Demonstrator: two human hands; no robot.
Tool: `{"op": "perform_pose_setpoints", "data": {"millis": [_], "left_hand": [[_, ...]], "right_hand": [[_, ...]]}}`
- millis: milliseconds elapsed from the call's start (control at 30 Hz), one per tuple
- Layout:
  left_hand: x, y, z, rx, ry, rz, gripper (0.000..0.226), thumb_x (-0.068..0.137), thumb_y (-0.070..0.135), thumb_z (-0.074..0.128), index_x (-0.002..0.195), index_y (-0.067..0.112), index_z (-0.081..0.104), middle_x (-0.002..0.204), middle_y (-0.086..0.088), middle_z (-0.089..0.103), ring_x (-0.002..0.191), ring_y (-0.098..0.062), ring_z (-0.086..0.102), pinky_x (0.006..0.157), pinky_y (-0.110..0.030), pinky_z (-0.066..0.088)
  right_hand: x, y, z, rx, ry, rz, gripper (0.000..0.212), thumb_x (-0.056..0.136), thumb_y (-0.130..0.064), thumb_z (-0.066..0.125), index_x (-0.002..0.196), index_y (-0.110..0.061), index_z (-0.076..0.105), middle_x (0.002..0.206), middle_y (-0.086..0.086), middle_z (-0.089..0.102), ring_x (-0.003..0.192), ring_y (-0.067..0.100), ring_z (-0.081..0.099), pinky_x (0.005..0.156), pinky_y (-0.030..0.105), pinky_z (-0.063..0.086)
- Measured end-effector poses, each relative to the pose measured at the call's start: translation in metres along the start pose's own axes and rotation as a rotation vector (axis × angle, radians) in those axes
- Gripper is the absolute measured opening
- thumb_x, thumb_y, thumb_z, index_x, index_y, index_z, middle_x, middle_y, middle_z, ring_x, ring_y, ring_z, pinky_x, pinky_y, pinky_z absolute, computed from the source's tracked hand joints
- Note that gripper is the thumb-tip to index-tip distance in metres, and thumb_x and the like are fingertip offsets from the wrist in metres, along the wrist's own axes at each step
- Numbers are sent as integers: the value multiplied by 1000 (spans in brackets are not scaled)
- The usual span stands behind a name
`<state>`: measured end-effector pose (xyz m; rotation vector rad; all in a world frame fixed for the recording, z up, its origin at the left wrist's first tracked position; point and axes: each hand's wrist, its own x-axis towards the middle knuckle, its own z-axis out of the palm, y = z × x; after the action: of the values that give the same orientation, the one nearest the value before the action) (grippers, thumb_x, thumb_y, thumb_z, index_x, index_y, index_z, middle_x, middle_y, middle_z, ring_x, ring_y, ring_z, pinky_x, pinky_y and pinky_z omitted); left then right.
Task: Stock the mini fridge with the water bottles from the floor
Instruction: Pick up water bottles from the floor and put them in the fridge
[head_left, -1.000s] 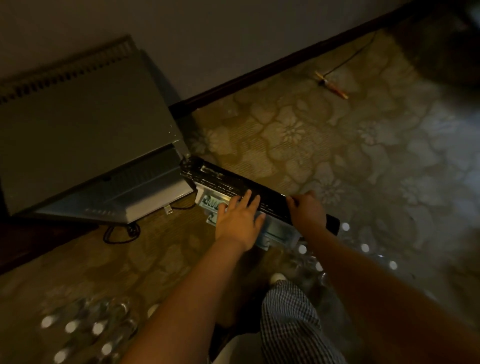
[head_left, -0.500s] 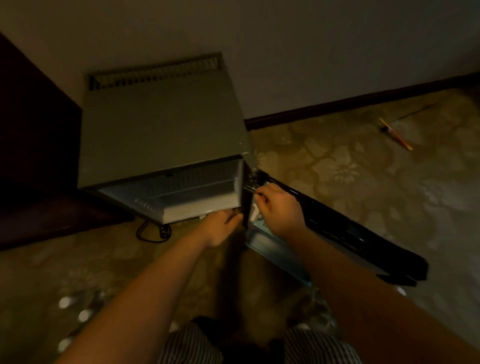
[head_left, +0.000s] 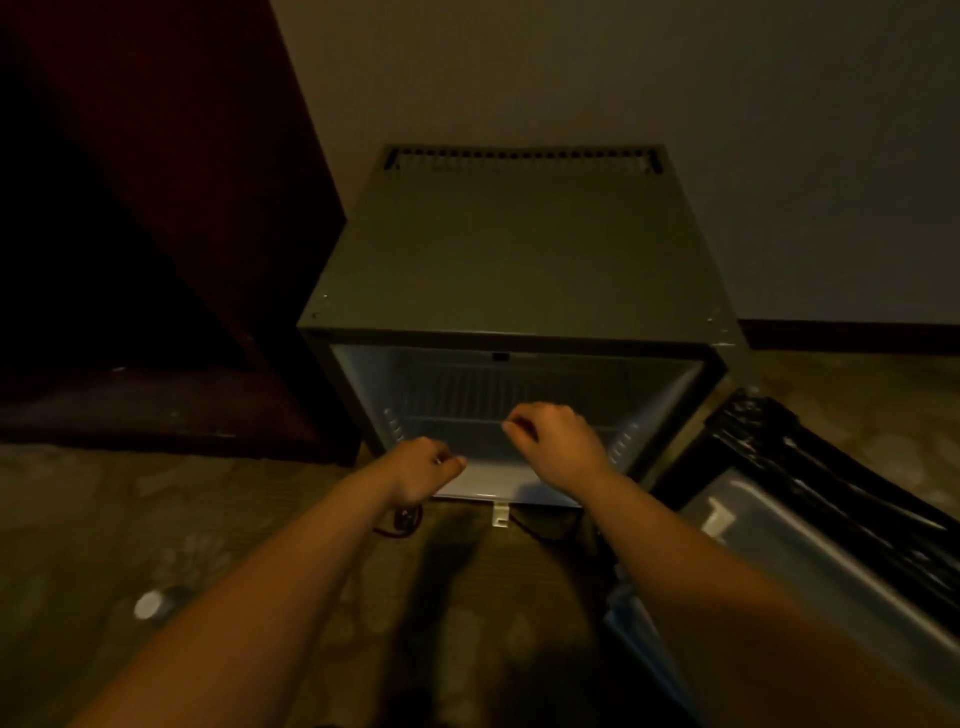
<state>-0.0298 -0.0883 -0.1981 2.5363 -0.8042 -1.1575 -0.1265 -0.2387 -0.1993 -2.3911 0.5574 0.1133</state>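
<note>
Mini fridge (head_left: 519, 249), grey top, pale interior, black door (head_left: 831, 499) wide open

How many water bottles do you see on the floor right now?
1: a water bottle on the carpet at lower left, only its capped top clear. More may be hidden in the dark or out of frame.

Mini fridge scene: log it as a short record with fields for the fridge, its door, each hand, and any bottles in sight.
fridge: mini fridge open, no bottles visible inside
door: fridge door swung out to the right
left: left hand at the opening's lower edge, fingers curled, nothing visibly held
right: right hand before the opening, fingers curled, nothing visibly held
bottles: one water bottle on the carpet, lower left
</note>
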Motion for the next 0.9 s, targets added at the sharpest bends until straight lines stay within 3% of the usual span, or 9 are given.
{"op": "perform_pose_setpoints", "data": {"millis": [367, 567, 667, 767, 900], "left_hand": [[1, -53, 7, 95, 200, 24, 39, 94, 36, 44, 119, 9, 58, 120, -14, 60, 110, -27, 57, 89, -30, 44], [-74, -59, 1, 185, 326, 52, 39, 94, 38, 44, 120, 12, 57, 122, -11, 59, 113, -26, 55, 92, -34, 44], [-122, -67, -5, 240, 288, 30, 41, 94, 40, 44, 122, 13, 56, 125, -10, 58, 115, -25, 54, 91, -33, 44], [-169, -87, -18, 276, 309, -6, 44, 93, 43, 43, 126, 15, 52, 128, -8, 55, 117, -24, 52, 94, -36, 43], [-211, -129, -29, 253, 367, -55, 44, 93, 45, 43, 124, 15, 53, 126, -7, 56, 113, -24, 54, 89, -33, 43]], "right_hand": [[18, -10, 59, -30, 50, -69, 29, 94, -33, 48, 95, -10, 66, 91, 11, 66, 86, 27, 61, 77, 38, 49], [-30, -59, 54, -28, 30, -167, 28, 93, -35, 50, 98, -12, 67, 94, 11, 66, 90, 26, 61, 81, 40, 51], [-63, -94, 44, -74, -36, -206, 29, 93, -33, 50, 99, -9, 67, 93, 13, 65, 90, 29, 61, 81, 41, 50], [-86, -135, 34, -100, -60, -268, 29, 93, -32, 51, 102, -8, 66, 98, 15, 66, 93, 29, 61, 86, 46, 51], [-100, -180, 41, -126, -103, -338, 26, 94, -29, 52, 105, -10, 65, 97, 10, 64, 94, 27, 61, 86, 42, 51]]}}
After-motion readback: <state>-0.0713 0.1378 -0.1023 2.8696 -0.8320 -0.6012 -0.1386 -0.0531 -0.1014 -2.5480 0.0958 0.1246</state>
